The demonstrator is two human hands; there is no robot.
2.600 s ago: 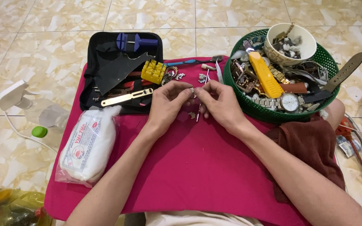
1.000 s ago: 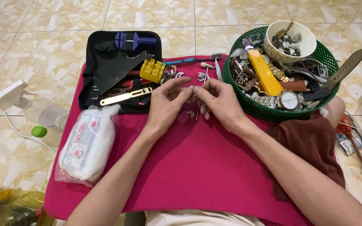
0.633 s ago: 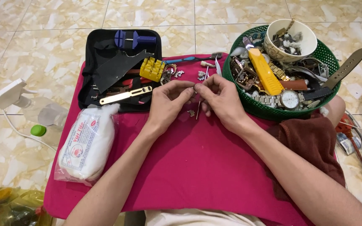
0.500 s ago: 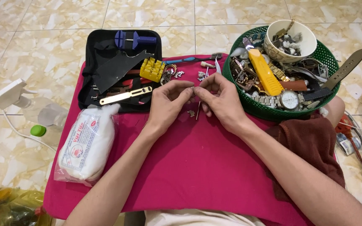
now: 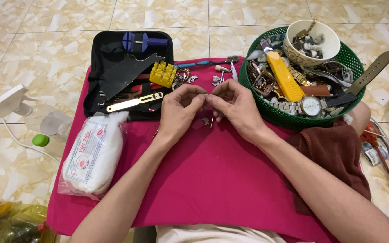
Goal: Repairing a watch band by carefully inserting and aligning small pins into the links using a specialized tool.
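Both hands, left hand [image 5: 178,108] and right hand [image 5: 232,105], have closed fingertip to fingertip, pinching a tiny metal piece [image 5: 206,96] (too small to identify), raised off the pink cloth [image 5: 212,180].

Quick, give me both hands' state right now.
Left hand: fingers pinched shut on a small metal part.
Right hand: fingers pinched shut on the same part, fingertips meeting the left's.

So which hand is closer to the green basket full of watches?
The right hand. It sits just beside the green basket, close to its near rim. The left hand is on its far side, closer to the black tool case.
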